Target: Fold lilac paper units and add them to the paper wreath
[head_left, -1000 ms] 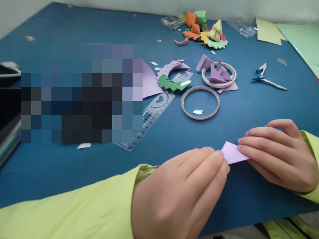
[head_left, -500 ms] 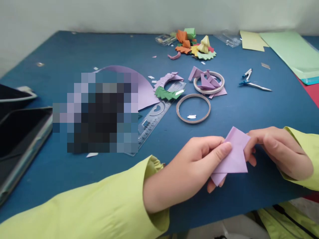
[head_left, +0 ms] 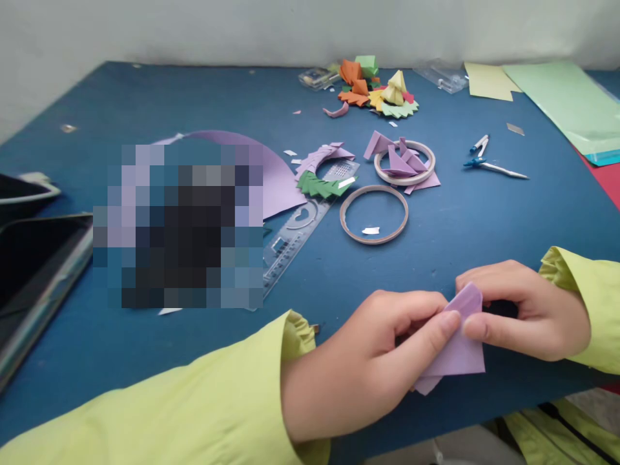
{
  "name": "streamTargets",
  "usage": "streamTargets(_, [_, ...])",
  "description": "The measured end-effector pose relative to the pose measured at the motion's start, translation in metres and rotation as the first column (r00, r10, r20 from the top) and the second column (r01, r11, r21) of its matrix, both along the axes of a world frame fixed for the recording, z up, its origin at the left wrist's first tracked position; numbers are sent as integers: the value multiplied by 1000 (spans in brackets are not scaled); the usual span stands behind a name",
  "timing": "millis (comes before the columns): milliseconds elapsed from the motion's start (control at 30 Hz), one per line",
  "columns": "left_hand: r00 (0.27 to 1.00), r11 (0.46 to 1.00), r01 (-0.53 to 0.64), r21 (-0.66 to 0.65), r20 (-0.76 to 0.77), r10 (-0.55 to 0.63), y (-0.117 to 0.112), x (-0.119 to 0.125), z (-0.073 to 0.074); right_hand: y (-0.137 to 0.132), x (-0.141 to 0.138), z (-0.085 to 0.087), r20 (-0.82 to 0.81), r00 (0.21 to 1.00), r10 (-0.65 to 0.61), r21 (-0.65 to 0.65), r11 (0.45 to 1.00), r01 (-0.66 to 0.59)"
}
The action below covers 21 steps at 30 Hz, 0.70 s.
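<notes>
folding a small piece of purple paper (head_left: 467, 355), nearer the body than the ring (head_left: 372, 241) and off to its right. gripping the paper with the left hand (head_left: 361, 361), pressing its thumb onto the face and hiding its fingers mostly underneath. grasping it with the right hand (head_left: 537, 316) too, setting the thumb on the face near the edge and curling the fingers behind the bent upper corner (head_left: 472, 296). not revealing the force of either grip.

apparently working on a fold at that corner, probably shaping it rather than creasing it yet. showing a flap (head_left: 429, 385) poking out below, perhaps from another fold.

likely calling next for lining up the edges, then running a thumb along the bend while steadying the paper with the left hand. possibly risking a skewed crease by pressing too early.

also showing folded purple pieces (head_left: 404, 165) in and around a roll (head_left: 397, 181), beyond the ring and slightly right.
</notes>
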<state>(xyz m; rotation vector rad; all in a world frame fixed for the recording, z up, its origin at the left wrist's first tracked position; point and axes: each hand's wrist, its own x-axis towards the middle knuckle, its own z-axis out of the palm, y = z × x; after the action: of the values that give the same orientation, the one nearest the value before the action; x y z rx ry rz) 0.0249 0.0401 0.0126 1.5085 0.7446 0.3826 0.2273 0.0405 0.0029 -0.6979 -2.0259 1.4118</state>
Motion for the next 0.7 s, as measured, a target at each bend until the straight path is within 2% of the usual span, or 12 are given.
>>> streamTargets(133, [999, 999, 36, 26, 11, -36, 0, -2, 1, -1, -3, -3, 7, 1000, -2, 42, 999, 2])
streamTargets(333, [994, 991, 105, 78, -27, -103, 0, 0, 2, -1, -2, -5, 59, 996, 61, 90, 994, -67])
streamTargets(467, [998, 999, 52, 16, -21, -52, -1, -1, 1, -2, 7, 3, 117, 992, 51, 71, 996, -60])
streamTargets(600, [999, 998, 47, -40, 10, -46, -1, -3, 1, -4, 17, 10, 155, 988, -8, 122, 992, -11])
streamTargets(700, [999, 995, 35, -93, 37, -32, 1, -4, 1, -4, 20, 9, 146, 988, -50, 157, 987, 26])
